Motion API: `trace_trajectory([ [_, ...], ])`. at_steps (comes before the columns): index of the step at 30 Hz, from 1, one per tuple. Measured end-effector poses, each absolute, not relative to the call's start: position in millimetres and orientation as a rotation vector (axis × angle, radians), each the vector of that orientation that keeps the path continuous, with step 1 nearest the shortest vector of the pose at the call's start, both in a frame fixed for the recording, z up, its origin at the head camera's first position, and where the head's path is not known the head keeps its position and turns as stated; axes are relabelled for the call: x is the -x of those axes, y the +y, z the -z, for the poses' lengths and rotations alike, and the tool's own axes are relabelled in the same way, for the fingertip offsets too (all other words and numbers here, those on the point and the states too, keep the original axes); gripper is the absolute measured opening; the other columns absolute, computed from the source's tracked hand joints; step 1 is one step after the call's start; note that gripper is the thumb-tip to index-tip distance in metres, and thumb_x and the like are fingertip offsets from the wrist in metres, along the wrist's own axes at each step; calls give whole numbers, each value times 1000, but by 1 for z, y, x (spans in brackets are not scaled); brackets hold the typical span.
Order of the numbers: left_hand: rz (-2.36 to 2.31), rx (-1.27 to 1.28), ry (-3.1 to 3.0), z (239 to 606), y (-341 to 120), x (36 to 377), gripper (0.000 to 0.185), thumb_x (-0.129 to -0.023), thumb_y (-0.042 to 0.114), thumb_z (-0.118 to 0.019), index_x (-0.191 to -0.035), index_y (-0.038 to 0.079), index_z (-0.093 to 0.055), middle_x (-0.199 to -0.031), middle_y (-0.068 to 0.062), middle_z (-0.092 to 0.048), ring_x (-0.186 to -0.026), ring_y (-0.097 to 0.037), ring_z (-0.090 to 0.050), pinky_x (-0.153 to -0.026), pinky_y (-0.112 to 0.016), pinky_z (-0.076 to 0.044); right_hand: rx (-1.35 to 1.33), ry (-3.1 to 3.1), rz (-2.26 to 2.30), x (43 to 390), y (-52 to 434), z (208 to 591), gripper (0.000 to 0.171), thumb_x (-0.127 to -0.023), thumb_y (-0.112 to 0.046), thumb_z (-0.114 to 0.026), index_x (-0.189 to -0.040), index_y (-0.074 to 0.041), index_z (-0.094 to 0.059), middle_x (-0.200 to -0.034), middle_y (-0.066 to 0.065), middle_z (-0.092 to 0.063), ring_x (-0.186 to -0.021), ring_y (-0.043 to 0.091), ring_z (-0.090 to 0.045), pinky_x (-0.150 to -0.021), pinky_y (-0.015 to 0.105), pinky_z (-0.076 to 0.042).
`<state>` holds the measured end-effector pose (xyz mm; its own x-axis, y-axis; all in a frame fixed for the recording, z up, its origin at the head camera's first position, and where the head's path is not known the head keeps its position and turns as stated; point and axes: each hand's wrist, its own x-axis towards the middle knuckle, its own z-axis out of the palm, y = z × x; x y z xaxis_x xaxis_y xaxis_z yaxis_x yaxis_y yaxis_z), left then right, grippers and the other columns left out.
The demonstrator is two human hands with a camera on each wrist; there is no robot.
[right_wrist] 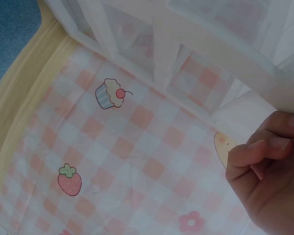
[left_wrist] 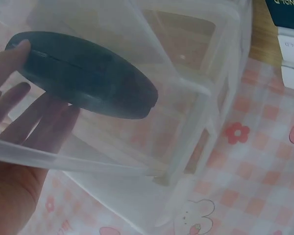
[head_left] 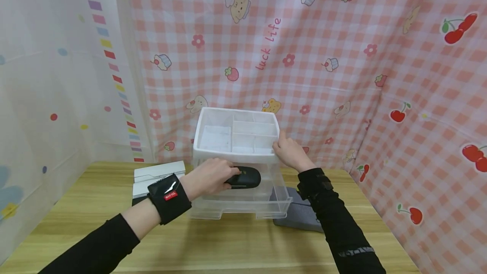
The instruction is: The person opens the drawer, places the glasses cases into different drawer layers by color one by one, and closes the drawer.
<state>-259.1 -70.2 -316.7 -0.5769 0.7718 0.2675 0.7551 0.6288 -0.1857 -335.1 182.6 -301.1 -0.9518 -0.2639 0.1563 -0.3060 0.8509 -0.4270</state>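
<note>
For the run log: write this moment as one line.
left hand: holds black oval case in open drawer | right hand: grips clear organizer top edge | surface: wooden table

Right hand [right_wrist: 264, 171] fingers [right_wrist: 279, 128] curled on translucent organizer [right_wrist: 196, 44] edge; pink checked cloth [right_wrist: 112, 161] below.
</note>
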Motion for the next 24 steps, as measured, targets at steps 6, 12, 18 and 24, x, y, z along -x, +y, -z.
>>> trace_trajectory([
  [6,-127,1130,-2463,322,-72,268,28,-74,21,-81,-97,10,-67,-88,-4,-68,-82,-19,-66,-70,-33,-53,-442,-2945,-715,335,182,301,45,-99,-23,-33,-135,3,-25,-125,27,-53,-90,30,-58,-68,33,-48],
  [12,-135,1083,-2434,323,-72,274,26,-77,25,-78,-95,10,-67,-88,-3,-68,-80,-17,-65,-68,-32,-52,-450,-2936,-693,336,183,301,44,-99,-22,-33,-134,4,-27,-124,28,-53,-89,30,-59,-67,33,-48],
  [18,14,1091,-2441,325,-77,275,18,-79,24,-77,-87,13,-64,-85,-1,-67,-74,-14,-61,-66,-30,-48,-441,-2938,-694,336,182,301,44,-99,-23,-33,-135,3,-26,-123,27,-54,-89,29,-59,-67,32,-48],
  [24,163,1065,-2334,329,-94,270,14,-82,24,-74,-87,15,-65,-82,2,-66,-68,-10,-59,-61,-25,-47,-435,-2949,-681,336,182,301,43,-99,-23,-33,-133,3,-27,-121,27,-55,-88,30,-59,-67,32,-48],
])
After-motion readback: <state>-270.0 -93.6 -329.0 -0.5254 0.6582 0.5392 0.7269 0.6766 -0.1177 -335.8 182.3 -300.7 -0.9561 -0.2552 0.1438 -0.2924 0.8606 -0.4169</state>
